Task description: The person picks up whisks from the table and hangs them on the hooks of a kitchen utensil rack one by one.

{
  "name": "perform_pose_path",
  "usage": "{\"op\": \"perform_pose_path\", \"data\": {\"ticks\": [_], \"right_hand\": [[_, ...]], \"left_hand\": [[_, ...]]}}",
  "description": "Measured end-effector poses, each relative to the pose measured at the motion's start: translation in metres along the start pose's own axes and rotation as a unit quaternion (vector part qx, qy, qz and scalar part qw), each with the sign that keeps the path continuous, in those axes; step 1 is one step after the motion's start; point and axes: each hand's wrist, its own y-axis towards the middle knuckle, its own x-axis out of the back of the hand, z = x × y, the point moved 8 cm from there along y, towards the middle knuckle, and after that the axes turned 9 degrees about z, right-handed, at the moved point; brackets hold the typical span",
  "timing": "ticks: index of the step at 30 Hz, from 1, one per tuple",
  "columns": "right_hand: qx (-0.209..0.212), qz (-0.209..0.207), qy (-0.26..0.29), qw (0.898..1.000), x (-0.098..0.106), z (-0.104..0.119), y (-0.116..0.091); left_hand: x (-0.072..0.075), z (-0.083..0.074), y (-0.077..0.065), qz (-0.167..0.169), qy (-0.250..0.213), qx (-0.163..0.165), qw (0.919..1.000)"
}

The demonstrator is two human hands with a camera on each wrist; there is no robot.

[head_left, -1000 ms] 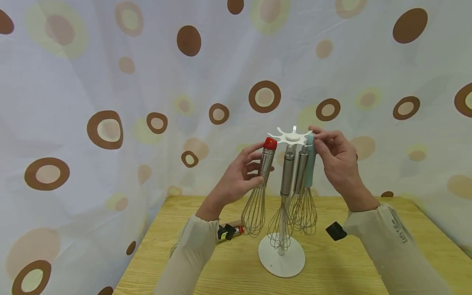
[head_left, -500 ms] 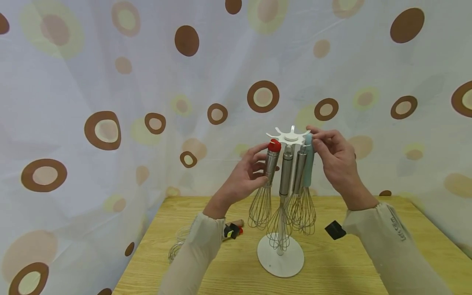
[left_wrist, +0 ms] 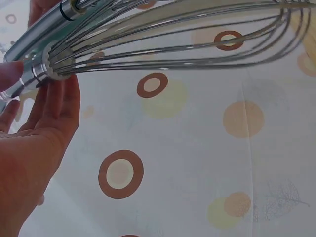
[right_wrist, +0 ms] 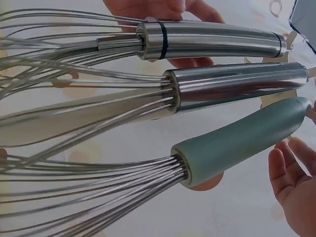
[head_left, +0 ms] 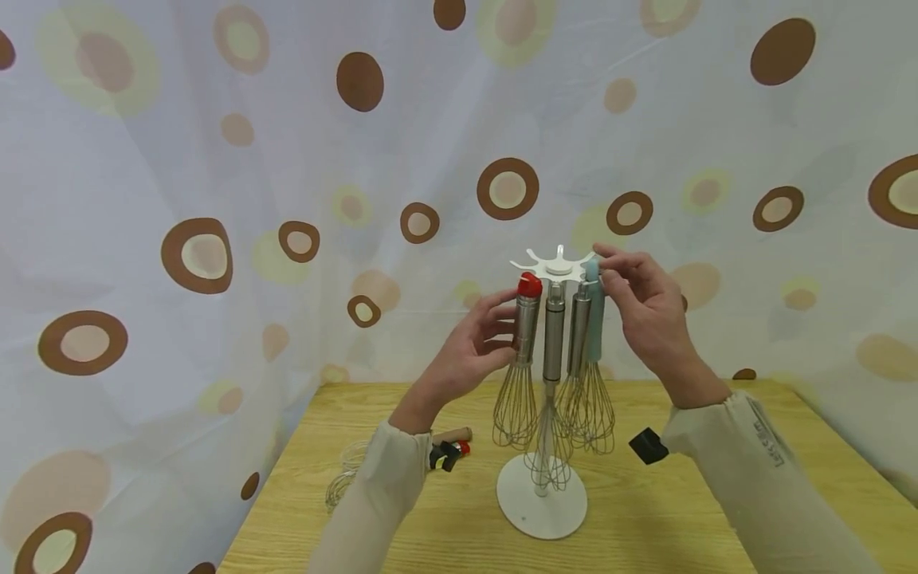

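My left hand (head_left: 466,347) holds a red-topped steel-handled balloon whisk (head_left: 527,331) by its handle, thumb in front and fingers behind. The whisk hangs almost upright at the left side of a white whisk stand (head_left: 559,269); whether its loop sits on a hook cannot be told. In the left wrist view, fingers wrap under the steel handle (left_wrist: 35,73). My right hand (head_left: 649,315) pinches at a hook tip of the stand with thumb and index finger, beside a light-blue-handled whisk (head_left: 594,331). Two steel-handled whisks (head_left: 553,343) hang between the hands.
The stand's round white base (head_left: 541,510) rests on a wooden table (head_left: 459,526). Behind my left forearm lie more whisks (head_left: 347,474), one with a wooden handle (head_left: 453,435) and one with a red end. A spotted curtain (head_left: 402,159) surrounds the table.
My left hand has moved right with the red-topped whisk, bringing it closer to the stand and more upright. My right hand stays at the same hook. The head view has shifted slightly.
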Motion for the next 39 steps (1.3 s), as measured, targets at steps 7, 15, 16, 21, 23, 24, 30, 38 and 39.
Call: {"op": "perform_pose_path", "data": {"ticks": [7, 15, 16, 21, 23, 24, 30, 38, 39], "right_hand": [[0.027, 0.010, -0.103, 0.994, -0.004, 0.012, -0.004], [0.095, -0.013, -0.203, 0.974, -0.006, 0.025, -0.006], [0.095, -0.015, -0.207, 0.974, -0.007, 0.025, -0.006], [0.081, -0.033, -0.207, 0.974, -0.006, 0.023, -0.005], [0.075, -0.039, -0.198, 0.976, -0.006, 0.022, -0.005], [0.073, -0.043, -0.194, 0.977, -0.006, 0.021, -0.006], [0.060, -0.054, -0.172, 0.982, -0.007, 0.019, -0.006], [0.066, -0.068, -0.162, 0.982, -0.011, 0.022, -0.007], [0.066, -0.070, -0.162, 0.982, -0.011, 0.022, -0.007]], "left_hand": [[0.021, 0.015, -0.029, 0.003, 0.016, 0.050, 0.9986], [0.024, 0.089, -0.079, 0.114, 0.190, 0.231, 0.9472], [0.020, 0.102, -0.088, 0.140, 0.213, 0.256, 0.9325], [0.008, 0.155, -0.124, 0.223, 0.299, 0.344, 0.8620], [0.008, 0.167, -0.132, 0.228, 0.313, 0.360, 0.8485], [0.007, 0.171, -0.135, 0.228, 0.322, 0.362, 0.8445], [0.007, 0.186, -0.144, 0.243, 0.361, 0.356, 0.8267], [0.010, 0.199, -0.155, 0.229, 0.368, 0.378, 0.8185], [0.010, 0.200, -0.157, 0.227, 0.368, 0.384, 0.8158]]}}
